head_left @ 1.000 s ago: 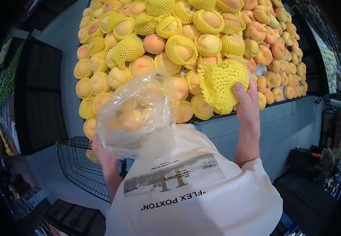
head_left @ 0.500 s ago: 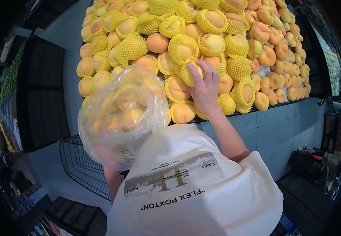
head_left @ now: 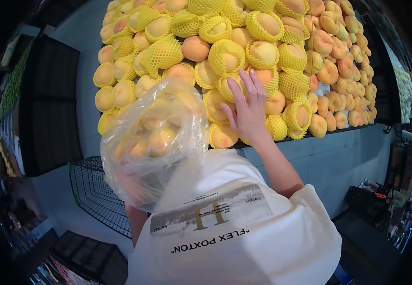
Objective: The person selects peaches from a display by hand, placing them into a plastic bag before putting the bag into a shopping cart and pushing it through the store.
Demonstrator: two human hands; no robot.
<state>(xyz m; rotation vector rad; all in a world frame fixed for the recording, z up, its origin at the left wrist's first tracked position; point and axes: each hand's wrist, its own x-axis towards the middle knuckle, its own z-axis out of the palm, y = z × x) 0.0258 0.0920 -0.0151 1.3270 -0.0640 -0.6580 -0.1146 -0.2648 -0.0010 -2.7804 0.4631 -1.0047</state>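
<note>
My right hand [head_left: 249, 107] rests over the front of a peach display with its fingers spread and nothing gripped. Just beyond its fingertips and beside them are peaches in yellow foam nets, including a netted peach [head_left: 227, 87] partly covered by the fingers. On the left, a clear plastic bag [head_left: 187, 128] holds several peaches [head_left: 160, 141], seen through the film. My left hand [head_left: 132, 185] supports the bag from its lower side; the plastic blurs its fingers.
Bare flat peaches [head_left: 327, 71] fill the right side of the display. A wire shopping cart [head_left: 96, 192] stands at lower left. Dark display stands [head_left: 49, 104] line the left, and a grey tiled floor [head_left: 327, 156] runs along the front edge.
My right hand's fingers have spread apart and the thumb has moved out to the left. The bag has shifted slightly right and down in view.
</note>
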